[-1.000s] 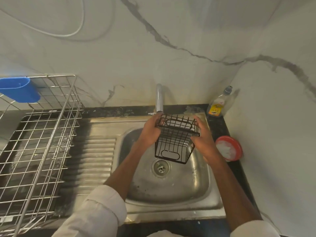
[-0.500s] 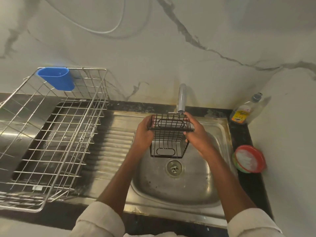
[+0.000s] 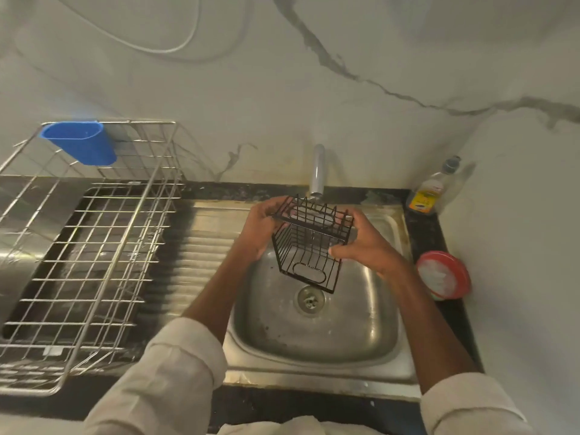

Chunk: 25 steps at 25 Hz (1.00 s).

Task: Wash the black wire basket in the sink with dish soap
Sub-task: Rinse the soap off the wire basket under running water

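Holding black wire basket (image 3: 310, 243) under tap spout (image 3: 317, 171), tilted toward drain; left hand (image 3: 262, 229) and right hand (image 3: 365, 246) grip curled around opposite sides.

Dim, greenish light; soft glare on the sink (image 3: 370, 337) steel, wide-angle bending at the edges (the rack (image 3: 62, 277) blurs slightly).

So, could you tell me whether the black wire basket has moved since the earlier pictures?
Yes. The black wire basket has tilted: its lower end has swung right, now over the drain rather than left of it, top still under the faucet.
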Tool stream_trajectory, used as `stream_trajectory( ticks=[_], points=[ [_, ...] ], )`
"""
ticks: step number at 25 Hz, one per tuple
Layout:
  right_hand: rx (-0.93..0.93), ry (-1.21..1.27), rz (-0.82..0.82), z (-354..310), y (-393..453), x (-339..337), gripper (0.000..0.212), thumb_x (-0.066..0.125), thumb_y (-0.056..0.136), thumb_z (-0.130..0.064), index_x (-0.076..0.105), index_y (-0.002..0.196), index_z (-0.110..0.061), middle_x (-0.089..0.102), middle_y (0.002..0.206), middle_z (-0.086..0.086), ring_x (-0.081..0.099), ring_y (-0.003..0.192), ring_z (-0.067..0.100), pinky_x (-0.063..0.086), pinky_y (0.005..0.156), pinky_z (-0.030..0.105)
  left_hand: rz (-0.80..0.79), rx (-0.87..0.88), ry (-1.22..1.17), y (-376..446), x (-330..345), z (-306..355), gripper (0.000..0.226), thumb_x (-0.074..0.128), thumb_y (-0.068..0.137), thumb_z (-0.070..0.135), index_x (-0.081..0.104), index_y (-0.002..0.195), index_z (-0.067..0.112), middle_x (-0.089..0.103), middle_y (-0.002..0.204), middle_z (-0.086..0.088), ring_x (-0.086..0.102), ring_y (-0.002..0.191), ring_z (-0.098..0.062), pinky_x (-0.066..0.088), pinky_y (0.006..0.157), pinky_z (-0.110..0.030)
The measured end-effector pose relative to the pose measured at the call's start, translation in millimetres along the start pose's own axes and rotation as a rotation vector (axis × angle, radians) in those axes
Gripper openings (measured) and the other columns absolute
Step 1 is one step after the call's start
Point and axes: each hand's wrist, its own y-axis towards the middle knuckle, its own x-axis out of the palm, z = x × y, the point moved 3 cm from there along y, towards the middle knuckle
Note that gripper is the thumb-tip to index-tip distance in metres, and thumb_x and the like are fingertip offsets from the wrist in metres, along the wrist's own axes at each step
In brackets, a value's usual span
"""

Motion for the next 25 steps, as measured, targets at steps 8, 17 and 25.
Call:
stream_trajectory(
  ticks=[8,17,25],
  points=[
    [0.018,0.104,0.386,20,-20,-17,0.080,0.096,0.066,-0.026,0.051,0.132,-0.027,0.063,0.116,-0.004,0.064,0.105,0.009,0.058,0.065,0.015,-0.102,-0.037,0.124,40,56,-7,0.022,0.067,0.099,0.000,0.075,0.117,0.009,0.079,0.112,-0.001,0.074,0.103,-0.004,0.052,0.092,-0.021],
    [-0.023,0.090,0.531,32,-39,-10,0.092,0.098,0.057,-0.032,0.046,0.132,-0.037,0.062,0.122,-0.007,0.063,0.114,0.010,0.057,0.097,0.040,-0.112,-0.010,0.138,41,68,-13,0.034,0.063,0.099,-0.006,0.073,0.123,0.017,0.077,0.108,0.012,0.070,0.098,0.000,0.056,0.090,-0.022],
    [-0.014,0.339,0.445,21,-51,-1,0.071,0.093,0.074,-0.014,0.050,0.130,-0.021,0.061,0.122,0.000,0.075,0.095,0.014,0.066,0.077,0.038,-0.188,-0.028,0.341,24,48,-32,0.031,0.061,0.103,0.001,0.073,0.130,0.011,0.075,0.127,-0.001,0.069,0.109,-0.009,0.056,0.094,-0.022]
  ],
)
